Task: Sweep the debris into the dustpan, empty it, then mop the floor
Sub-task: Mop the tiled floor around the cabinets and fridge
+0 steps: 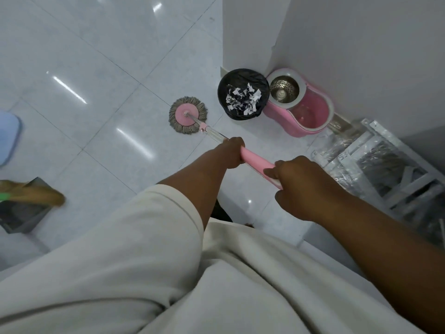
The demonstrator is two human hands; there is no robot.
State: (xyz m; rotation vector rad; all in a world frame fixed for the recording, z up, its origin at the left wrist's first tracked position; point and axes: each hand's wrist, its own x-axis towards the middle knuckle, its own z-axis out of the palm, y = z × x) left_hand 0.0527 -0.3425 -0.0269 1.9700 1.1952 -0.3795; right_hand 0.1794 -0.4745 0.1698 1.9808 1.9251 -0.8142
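Observation:
A pink spin mop rests on the white tiled floor, its round head (pixel 186 115) with grey-brown strands flat on a tile. Both hands hold its pink handle (pixel 255 161): my left hand (pixel 230 153) grips lower down, my right hand (pixel 299 186) higher up, nearer my body. A black-lined bin (pixel 243 94) filled with torn paper scraps stands just right of the mop head. Beside the bin, in the wall corner, is the pink mop bucket (pixel 310 112) with a steel spinner basket. A grey dustpan (pixel 21 213) with a broom (pixel 36 192) across it lies at the left edge.
White walls (pixel 337 32) form a corner behind the bin and bucket. A metal frame wrapped in plastic (pixel 385 165) lies on the floor at right. A pale blue object (pixel 8 136) sits at the far left. My white shirt fills the lower frame.

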